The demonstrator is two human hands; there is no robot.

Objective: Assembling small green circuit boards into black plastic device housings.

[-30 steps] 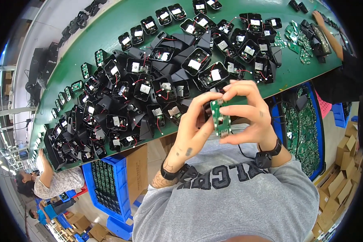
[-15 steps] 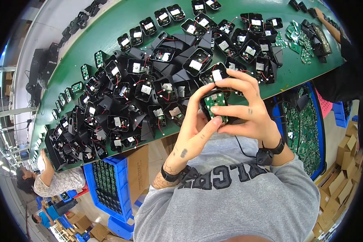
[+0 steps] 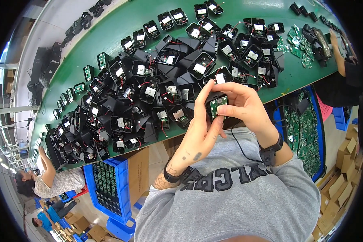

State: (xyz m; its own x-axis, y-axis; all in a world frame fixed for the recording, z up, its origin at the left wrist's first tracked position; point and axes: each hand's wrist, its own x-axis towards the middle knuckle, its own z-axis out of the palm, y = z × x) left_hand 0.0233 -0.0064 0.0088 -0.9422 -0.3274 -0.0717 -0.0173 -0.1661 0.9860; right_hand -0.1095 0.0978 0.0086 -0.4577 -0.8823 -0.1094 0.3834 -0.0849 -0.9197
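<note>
Between my two hands, just off the table's near edge, is a black plastic housing point(image 3: 216, 97) with a green circuit board point(image 3: 218, 105) in its open face. My left hand point(image 3: 201, 131) wraps the housing from the left, fingers along its far side and thumb at its lower edge. From the right, my right hand point(image 3: 246, 105) grips it too, its thumb pressed on the board's face. The fingers hide much of the housing, so I cannot tell how deep the board sits. Beyond my fingertips lies another open black housing point(image 3: 221, 76) with a white block inside.
Many black housings with red wires point(image 3: 149, 90) heap on the green table point(image 3: 109, 34). Loose circuit boards point(image 3: 300, 44) lie at the far right. Blue bins of boards point(image 3: 127, 189) stand below the edge, beside cardboard boxes point(image 3: 341, 185). Co-workers sit left point(image 3: 60, 183) and right point(image 3: 343, 80).
The housing has turned in my hands, so its board faces more to the right. My right fingers have closed around it, with the thumb on the board.
</note>
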